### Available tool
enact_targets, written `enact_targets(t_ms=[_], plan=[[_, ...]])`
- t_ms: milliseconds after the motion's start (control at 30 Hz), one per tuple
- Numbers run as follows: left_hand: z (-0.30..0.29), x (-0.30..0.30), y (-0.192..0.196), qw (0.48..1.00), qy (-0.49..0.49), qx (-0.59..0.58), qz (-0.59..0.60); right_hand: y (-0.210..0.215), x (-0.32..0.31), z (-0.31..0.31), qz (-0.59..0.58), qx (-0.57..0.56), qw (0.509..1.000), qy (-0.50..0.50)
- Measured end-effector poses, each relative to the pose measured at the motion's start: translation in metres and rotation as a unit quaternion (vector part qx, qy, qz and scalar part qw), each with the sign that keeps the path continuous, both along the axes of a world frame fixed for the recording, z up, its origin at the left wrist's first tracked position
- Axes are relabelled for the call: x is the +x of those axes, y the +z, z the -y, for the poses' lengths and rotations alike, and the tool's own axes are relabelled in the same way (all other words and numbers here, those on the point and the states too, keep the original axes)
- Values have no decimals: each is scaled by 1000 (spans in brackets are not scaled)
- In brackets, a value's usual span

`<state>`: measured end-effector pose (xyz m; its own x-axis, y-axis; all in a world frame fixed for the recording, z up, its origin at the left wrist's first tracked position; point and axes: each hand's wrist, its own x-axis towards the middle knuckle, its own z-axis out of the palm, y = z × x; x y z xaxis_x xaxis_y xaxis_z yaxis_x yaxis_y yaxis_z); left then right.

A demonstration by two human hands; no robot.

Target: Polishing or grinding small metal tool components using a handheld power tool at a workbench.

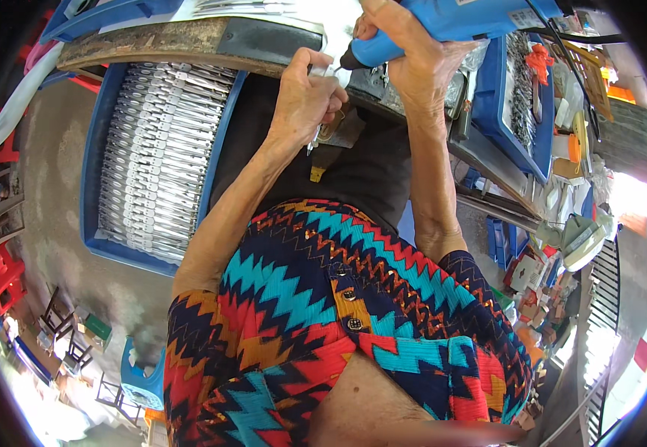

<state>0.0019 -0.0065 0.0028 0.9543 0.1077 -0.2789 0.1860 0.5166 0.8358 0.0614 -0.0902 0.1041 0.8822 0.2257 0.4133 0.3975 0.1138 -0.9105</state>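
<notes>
- Both hands work over the edge of the workbench point(152, 37); nearest me is my own zigzag-patterned shirt point(323, 313), which fills the lower middle of the view, with both forearms rising out of it.
- Left of my knees a blue tray point(92, 186) sits low, filled with rows of flat silvery metal parts point(156, 149) laid side by side.
- My left hand point(305, 100) is clenched around a small silvery metal piece point(322, 71), pinched between thumb and fingers; its lower end pokes out below my palm. The wrist is bent back, the forearm running diagonally up from the lower left.
- My right hand point(405, 52) grips a blue power tool point(442, 22), fingers wrapped over its body, its dark nose pointing left at the piece, just beside my left fingers. The right forearm stands nearly vertical.
- A black cord point(584, 36) runs from the tool to the right.
- Beyond my right arm, a second blue tray point(498, 104) holds more small metal pieces.
- Further right lies a clutter of boxes and small parts, too jumbled to tell apart.
</notes>
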Motion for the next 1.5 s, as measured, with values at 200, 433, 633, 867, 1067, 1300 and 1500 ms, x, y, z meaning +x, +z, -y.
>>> enact_targets(t_ms=[200,433,633,867,1067,1300,1500], plan=[[0,-1,1,1000,-1,-6,2,2,-5,-5,-27,-25,998,-50],[-1,1,-2,1000,-8,7,0,-6,3,-9,202,-248,942,-103],[0,0,6,1000,4,-8,18,1,11,-2,515,-296,793,-139],[3,2,-8,1000,18,7,-1,-7,6,1,94,-27,995,33],[-3,-3,9,998,-14,-65,-12,3,1,9,8,50,999,13],[-48,29,54,991,-4,119,66,-18,4,14,-23,28,999,5],[-114,127,55,775,60,591,215,-18,3,16,-43,7,999,17]])
